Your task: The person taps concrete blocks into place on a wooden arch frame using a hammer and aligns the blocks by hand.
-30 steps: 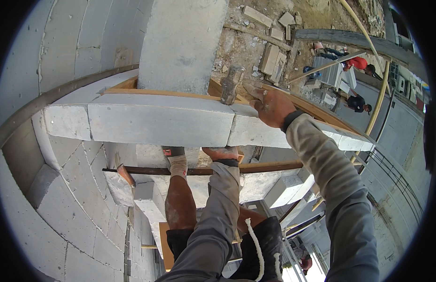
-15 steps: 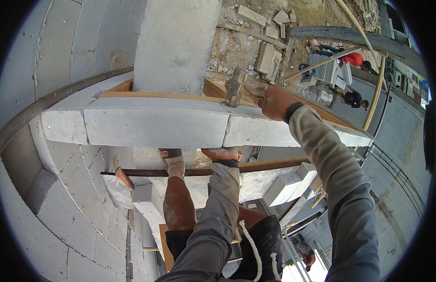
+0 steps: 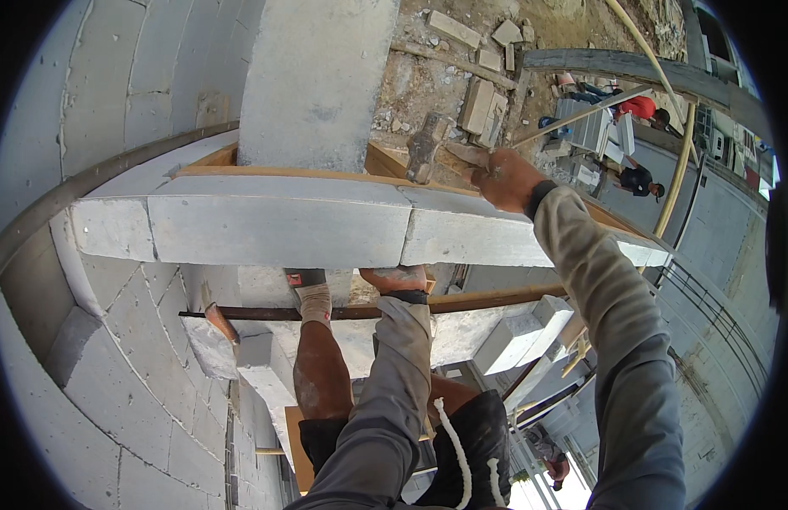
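The hammer (image 3: 426, 146), with its grey metal head tilted above a timber strip (image 3: 300, 172), has its wooden handle gripped in my closed right hand (image 3: 504, 180). That strip runs along the top of a row of pale blocks (image 3: 277, 221). My left hand (image 3: 392, 279) is at the lower edge of this row, touching it; its fingers are mostly hidden. Behind the blocks rises a wide pale concrete surface (image 3: 313, 81). Below, a tool with a wooden handle (image 3: 221, 323) rests near a dark bar (image 3: 343, 313), beside my leg (image 3: 319, 365).
A block wall (image 3: 105, 365) curves along the left. Beyond the beam lie broken blocks (image 3: 477, 106) on dirt, crossed by a dark plank (image 3: 632, 68) and bamboo poles (image 3: 670, 195). Two other people, one in red (image 3: 639, 108), one in black (image 3: 636, 180), are at the upper right.
My right hand has moved up and slightly right with the hammer, whose head now sits higher over the timber strip. The view has shifted slightly; my left hand stays at the blocks' lower edge.
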`<state>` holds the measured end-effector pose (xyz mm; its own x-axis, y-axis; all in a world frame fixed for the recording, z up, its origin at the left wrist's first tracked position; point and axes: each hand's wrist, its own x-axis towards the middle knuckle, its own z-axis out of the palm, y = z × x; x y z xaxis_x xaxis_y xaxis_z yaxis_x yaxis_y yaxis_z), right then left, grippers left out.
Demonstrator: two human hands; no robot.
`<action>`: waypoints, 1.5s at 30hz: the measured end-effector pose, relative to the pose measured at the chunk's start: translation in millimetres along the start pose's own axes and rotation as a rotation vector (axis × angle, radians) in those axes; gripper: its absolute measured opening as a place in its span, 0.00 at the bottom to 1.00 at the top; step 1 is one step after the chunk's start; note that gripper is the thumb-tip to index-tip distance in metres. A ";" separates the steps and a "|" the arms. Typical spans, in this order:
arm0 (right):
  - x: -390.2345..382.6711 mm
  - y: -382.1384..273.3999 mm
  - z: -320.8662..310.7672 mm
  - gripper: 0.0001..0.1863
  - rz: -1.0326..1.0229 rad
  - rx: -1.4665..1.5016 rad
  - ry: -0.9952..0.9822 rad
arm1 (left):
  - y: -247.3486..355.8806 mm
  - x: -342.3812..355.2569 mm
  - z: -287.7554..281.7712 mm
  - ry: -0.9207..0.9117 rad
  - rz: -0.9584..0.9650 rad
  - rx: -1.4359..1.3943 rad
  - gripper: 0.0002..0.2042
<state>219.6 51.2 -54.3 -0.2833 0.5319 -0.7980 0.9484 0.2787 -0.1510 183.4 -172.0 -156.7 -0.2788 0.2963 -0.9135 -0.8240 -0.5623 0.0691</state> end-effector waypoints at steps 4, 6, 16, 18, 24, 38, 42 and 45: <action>2.9 2.0 -39.2 0.20 0.206 0.436 -0.034 | -0.1 0.4 -2.9 0.057 0.022 -0.011 0.32; -0.8 -1.7 -50.3 0.20 0.134 0.480 0.058 | -0.4 0.6 -1.6 0.046 0.027 0.000 0.32; 5.7 -32.2 -3.0 0.18 -0.091 -0.128 -0.133 | 0.1 -2.4 7.5 0.075 0.008 0.018 0.32; 6.1 -31.1 -4.3 0.18 -0.077 -0.169 -0.158 | 1.2 -1.7 6.8 0.050 -0.020 -0.018 0.32; 3.0 -30.9 -2.0 0.18 -0.070 -0.124 -0.127 | 1.1 -0.6 3.6 0.072 0.003 0.014 0.31; 4.1 -9.2 -32.7 0.22 0.005 0.194 0.079 | 2.4 -2.1 4.2 0.082 0.002 -0.042 0.31; 0.5 -18.6 -38.3 0.21 0.158 0.416 0.158 | 2.0 -3.8 8.2 0.064 0.010 -0.043 0.31; -6.7 -33.7 -12.5 0.19 -0.099 0.083 0.035 | 2.8 -4.7 12.9 0.077 -0.022 -0.073 0.30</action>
<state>187.8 48.3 -36.6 -0.3795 0.5329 -0.7563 0.9236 0.2652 -0.2767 176.1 -165.0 -147.1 -0.2196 0.2505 -0.9429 -0.7904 -0.6122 0.0214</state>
